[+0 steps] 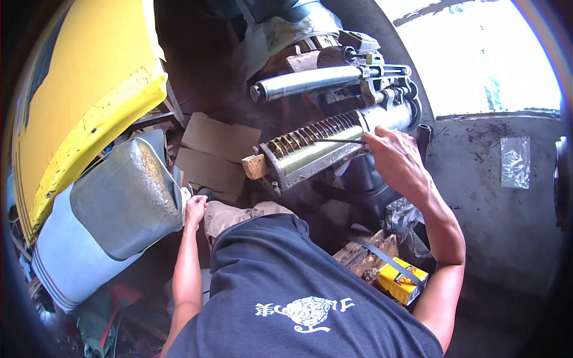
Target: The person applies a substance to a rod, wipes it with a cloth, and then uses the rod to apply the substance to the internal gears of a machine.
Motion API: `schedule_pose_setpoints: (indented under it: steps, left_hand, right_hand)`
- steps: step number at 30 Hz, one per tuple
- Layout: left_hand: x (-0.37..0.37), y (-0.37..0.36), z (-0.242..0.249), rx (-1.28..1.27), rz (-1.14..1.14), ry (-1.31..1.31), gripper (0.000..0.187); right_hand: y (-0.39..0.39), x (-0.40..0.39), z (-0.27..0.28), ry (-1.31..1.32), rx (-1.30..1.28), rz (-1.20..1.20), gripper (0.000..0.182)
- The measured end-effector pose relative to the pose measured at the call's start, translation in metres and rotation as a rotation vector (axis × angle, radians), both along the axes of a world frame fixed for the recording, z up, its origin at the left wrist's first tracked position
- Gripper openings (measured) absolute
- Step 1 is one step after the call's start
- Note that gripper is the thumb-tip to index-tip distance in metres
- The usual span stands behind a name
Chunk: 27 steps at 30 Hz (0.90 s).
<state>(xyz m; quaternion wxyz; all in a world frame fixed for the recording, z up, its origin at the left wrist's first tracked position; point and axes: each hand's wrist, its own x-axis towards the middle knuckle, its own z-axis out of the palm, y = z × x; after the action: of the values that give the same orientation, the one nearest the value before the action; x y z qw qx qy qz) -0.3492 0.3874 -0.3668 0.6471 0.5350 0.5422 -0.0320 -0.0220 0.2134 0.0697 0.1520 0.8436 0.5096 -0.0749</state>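
Observation:
My right hand (pixel 394 158) is closed around a thin dark rod (pixel 340 141), its tip over a row of curved metal rings (pixel 313 132). These rings run along a long metal assembly (pixel 322 164) with a shiny yellow-green surface. A wood block (pixel 255 167) sticks out of the assembly's near end. My left hand (pixel 196 210) is closed low on the left, beside the edge of a grey padded seat (pixel 128 194). A small pale piece (pixel 186 194) shows at its fingertips; what the fingers grip cannot be made out.
Behind the assembly lies a shiny metal cylinder (pixel 310 82). A yellow panel (pixel 101 89) rises at the left, with cardboard (pixel 215 146) on the floor. At right are a yellow box (pixel 403 280) under a dark strap, rough wood (pixel 367 256) and a wall-hung plastic bag (pixel 515 162).

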Motion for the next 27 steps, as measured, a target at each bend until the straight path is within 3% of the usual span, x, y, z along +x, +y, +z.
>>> schedule_pose_setpoints:
  steps: [6,13,18,25,27]
  left_hand:
    - [0.007,-0.001,-0.005,-0.021,0.018,-0.080,0.015]
    - [0.007,0.003,0.002,-0.016,-0.005,-0.042,0.019]
    - [0.011,0.004,0.003,-0.002,-0.026,-0.031,0.019]
    - [0.010,0.006,-0.005,0.012,0.003,-0.043,0.019]
    - [0.010,0.004,-0.006,0.008,0.003,-0.048,0.018]
  right_hand:
    - [-0.003,0.009,0.004,0.178,-0.118,-0.276,0.016]
    - [-0.041,0.020,-0.027,0.490,0.053,-0.375,0.018]
    - [-0.051,0.028,-0.054,0.381,0.067,-0.302,0.017]
    - [-0.033,0.026,-0.041,0.466,0.068,-0.404,0.017]
    - [-0.034,0.024,-0.047,0.385,0.083,-0.369,0.015]
